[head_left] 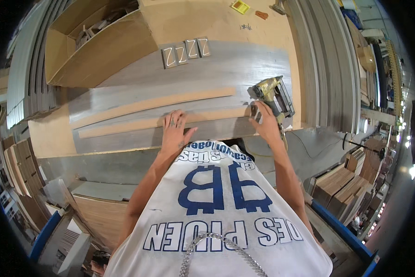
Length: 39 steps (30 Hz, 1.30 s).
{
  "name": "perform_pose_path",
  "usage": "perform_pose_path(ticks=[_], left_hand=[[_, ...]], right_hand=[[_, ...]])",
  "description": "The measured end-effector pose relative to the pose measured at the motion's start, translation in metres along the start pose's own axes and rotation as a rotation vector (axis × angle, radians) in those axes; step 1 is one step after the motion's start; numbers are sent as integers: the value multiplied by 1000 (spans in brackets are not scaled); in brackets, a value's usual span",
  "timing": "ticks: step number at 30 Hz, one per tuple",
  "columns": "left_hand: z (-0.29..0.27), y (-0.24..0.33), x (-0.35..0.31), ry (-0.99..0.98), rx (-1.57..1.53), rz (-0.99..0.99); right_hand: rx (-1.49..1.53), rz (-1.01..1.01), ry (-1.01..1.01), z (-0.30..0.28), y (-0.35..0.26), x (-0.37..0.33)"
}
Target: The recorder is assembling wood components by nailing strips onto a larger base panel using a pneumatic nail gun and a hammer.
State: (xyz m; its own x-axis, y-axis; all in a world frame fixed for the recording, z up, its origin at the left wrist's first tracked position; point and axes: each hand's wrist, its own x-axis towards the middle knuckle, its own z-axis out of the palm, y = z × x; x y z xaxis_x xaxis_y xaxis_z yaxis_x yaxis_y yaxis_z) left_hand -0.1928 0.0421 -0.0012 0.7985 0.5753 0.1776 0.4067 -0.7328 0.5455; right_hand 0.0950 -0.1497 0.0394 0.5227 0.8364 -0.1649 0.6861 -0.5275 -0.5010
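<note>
My left hand lies flat with fingers spread on the near tan wooden strip. At the right end of that strip, my right hand has thumb and forefinger around a small dark block. A second tan strip lies behind the near one, slightly angled to it. Both strips rest on a grey wood-grain panel. Just beyond my right hand, a yellow and dark nail gun lies on its side. Several small grey blocks with white squiggles stand in a row farther back.
An open cardboard box with offcuts occupies the back left. Stacked grey boards line the right side, and more boards stand at left. A yellow item and an orange-brown piece lie at the far edge. A hose hangs in front.
</note>
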Motion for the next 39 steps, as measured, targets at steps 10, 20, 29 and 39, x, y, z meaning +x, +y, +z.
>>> perform_pose_path(ticks=[10, 20, 29, 39], left_hand=[[11, -22, 7, -217, 2, -7], [-41, 47, 48, -307, -102, 120], [-136, 118, 77, -220, -296, 158], [-129, 117, 73, -181, -284, 162]], right_hand=[[187, 65, -33, 19, 2, 6], [632, 46, 6, -28, -47, -21], [992, -248, 263, -120, -99, -50], [991, -224, 229, -126, -99, -49]])
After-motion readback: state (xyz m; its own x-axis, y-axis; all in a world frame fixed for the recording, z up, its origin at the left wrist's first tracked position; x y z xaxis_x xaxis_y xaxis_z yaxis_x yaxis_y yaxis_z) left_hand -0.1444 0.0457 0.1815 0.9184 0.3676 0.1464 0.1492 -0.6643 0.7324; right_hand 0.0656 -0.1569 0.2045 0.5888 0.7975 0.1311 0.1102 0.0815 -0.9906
